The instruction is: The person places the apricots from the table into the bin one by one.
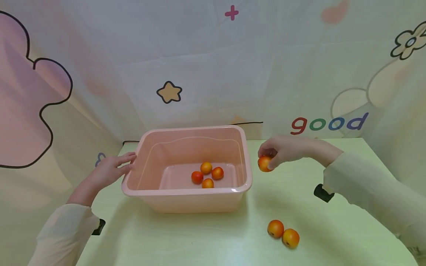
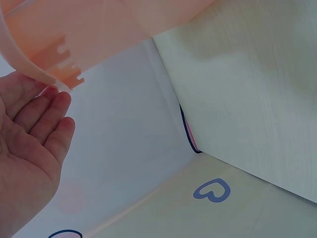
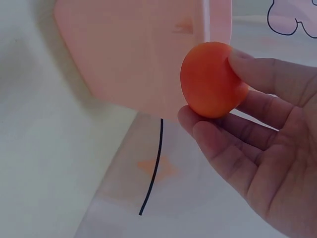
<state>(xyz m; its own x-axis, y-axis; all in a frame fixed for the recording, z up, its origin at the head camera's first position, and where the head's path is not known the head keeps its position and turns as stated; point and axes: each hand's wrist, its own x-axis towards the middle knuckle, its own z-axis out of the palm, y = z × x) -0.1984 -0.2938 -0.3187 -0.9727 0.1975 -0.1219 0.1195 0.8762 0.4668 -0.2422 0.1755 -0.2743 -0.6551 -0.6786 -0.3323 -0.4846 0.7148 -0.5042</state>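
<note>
A pink plastic basin stands on the pale green table, with several small orange-red apples on its floor. My left hand rests its fingers against the basin's left rim; the left wrist view shows the fingertips right at the rim's underside. Just beyond the right rim, my right hand pinches another apple between thumb and fingers. It is held up at about rim height, beside the basin's outer wall.
Two more apples, one beside the other, lie on the table at the front right. A printed cloth hangs behind the table and along its sides.
</note>
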